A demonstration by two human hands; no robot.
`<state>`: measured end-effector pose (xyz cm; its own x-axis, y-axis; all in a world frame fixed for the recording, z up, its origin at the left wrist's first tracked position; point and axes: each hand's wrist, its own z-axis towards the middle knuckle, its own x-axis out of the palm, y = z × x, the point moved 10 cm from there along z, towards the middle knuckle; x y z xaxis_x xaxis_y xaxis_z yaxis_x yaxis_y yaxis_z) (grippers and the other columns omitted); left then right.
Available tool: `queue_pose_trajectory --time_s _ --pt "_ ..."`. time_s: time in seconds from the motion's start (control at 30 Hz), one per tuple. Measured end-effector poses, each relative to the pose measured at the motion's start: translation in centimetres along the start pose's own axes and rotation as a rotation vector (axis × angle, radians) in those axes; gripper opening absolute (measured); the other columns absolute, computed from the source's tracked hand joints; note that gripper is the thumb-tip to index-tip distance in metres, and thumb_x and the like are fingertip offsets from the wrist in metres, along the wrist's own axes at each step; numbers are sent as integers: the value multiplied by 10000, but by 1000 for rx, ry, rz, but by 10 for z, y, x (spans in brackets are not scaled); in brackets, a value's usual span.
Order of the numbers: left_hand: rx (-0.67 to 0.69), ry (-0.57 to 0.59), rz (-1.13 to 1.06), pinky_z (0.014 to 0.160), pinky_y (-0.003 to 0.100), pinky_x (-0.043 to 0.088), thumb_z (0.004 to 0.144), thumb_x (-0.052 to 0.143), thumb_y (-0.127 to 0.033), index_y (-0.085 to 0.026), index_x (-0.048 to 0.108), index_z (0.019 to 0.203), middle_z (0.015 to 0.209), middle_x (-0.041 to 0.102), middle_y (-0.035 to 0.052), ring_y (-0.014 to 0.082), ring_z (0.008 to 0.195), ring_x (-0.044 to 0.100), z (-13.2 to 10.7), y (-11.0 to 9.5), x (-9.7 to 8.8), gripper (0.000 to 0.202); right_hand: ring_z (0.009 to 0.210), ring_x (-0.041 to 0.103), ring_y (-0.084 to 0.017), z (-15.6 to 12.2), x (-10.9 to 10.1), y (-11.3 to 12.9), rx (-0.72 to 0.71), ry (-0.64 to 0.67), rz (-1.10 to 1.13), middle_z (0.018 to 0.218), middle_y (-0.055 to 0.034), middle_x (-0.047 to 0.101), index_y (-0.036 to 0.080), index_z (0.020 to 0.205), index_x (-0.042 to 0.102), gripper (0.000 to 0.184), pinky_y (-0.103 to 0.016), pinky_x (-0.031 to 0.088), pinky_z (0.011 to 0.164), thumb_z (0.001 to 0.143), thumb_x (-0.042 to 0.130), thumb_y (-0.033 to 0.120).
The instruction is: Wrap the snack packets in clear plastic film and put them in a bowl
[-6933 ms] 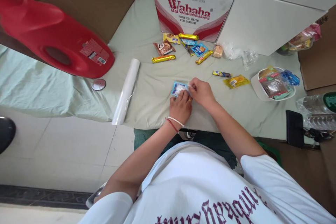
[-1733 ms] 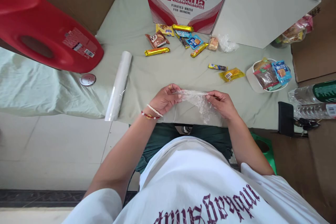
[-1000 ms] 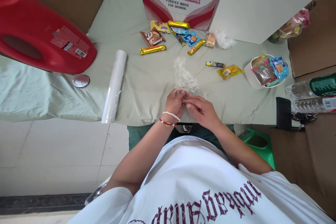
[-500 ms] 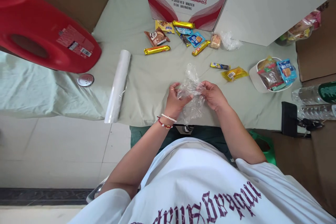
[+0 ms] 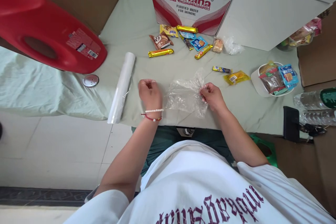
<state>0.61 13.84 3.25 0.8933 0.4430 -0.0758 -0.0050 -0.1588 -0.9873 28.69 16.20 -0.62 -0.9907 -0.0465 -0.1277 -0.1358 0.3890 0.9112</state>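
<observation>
Crinkled clear plastic film point(image 5: 185, 94) lies spread on the cloth in front of me; whether it is a bag or a single sheet I cannot tell. My right hand point(image 5: 213, 96) pinches its right side between thumb and fingers. To the left of the film, my left hand point(image 5: 151, 94) is closed with its fingers curled, and whatever it may hold is hidden. A white roll of plastic point(image 5: 122, 87) lies slantwise left of that hand. Beyond the hands are a yellow snack packet point(image 5: 237, 77) and a small blue-and-yellow stick packet point(image 5: 222, 69).
Several wrapped snacks point(image 5: 160, 53) lie before the Wahaha carton point(image 5: 193, 3). A white tub point(image 5: 258, 82) of packets stands right, near bottles point(image 5: 311, 98) and a black object point(image 5: 291, 124). At left are a red jug point(image 5: 56, 35) and a round disc point(image 5: 90, 81).
My left hand has moved left, away from the right hand, and its fingers have curled closed. The bunched film has spread out leftward. The view has shifted slightly.
</observation>
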Motion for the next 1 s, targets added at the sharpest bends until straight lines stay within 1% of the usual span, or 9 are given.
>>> queue_pose_trajectory --time_s 0.07,0.13,0.2,0.23,0.3,0.37,0.5,0.8,1.0 --pt "177 67 94 970 350 463 946 593 -317 -250 552 939 1044 588 50 204 1067 555 -20 -21 8 79 486 461 -112 2 4 5 -71 -23 -108 689 35 605 265 841 496 299 -262 324 474 799 723 455" --pt "387 386 274 1008 409 466 865 656 -279 -245 625 896 1001 635 79 256 1066 596 -49 -34 51 55 510 488 -124 4 10 8 -128 -20 -206 675 33 609 263 841 510 251 -268 361 511 828 694 432" --pt "541 730 471 1027 483 467 823 652 -244 -234 682 888 975 684 117 309 1063 634 -78 -26 94 72 533 501 -138 8 15 7 -155 -5 -262 651 36 598 261 841 525 217 -274 380 540 830 685 408" --pt "578 801 549 1063 522 447 825 636 -233 -228 707 920 1021 708 140 334 1112 636 -83 -20 105 118 543 501 -143 10 16 6 -157 0 -273 643 39 588 261 846 535 206 -275 380 547 823 687 398" --pt "608 729 681 1183 602 330 883 580 -245 -217 737 1063 1228 717 178 373 1299 576 -69 -12 109 241 568 498 -147 14 16 2 -152 10 -276 649 45 571 260 882 561 206 -272 374 555 799 702 385" --pt "584 542 780 1261 667 138 968 504 -312 -217 688 1288 1484 614 182 380 1483 432 -42 -10 98 382 600 500 -143 17 15 -1 -144 15 -266 683 50 569 256 961 592 264 -265 371 568 765 724 375" --pt "458 385 969 1225 762 -98 1051 343 -421 -226 474 1566 1675 420 164 368 1597 273 -4 0 74 566 648 503 -129 16 8 -3 -102 7 -200 759 62 576 243 1172 592 511 -255 381 601 708 751 387" --pt "407 339 1179 1253 748 -48 1058 281 -481 -162 265 1674 1744 238 174 329 1629 213 -8 22 49 695 530 382 -95 11 -43 -2 8 -44 81 641 66 507 218 886 628 440 -248 263 486 611 849 481" --pt "366 307 1193 1234 786 -22 1067 246 -488 -206 337 1656 1733 288 154 348 1635 191 -5 19 39 660 574 418 -112 35 -67 18 -89 -97 -148 681 17 579 199 800 662 249 -267 308 536 683 769 390"
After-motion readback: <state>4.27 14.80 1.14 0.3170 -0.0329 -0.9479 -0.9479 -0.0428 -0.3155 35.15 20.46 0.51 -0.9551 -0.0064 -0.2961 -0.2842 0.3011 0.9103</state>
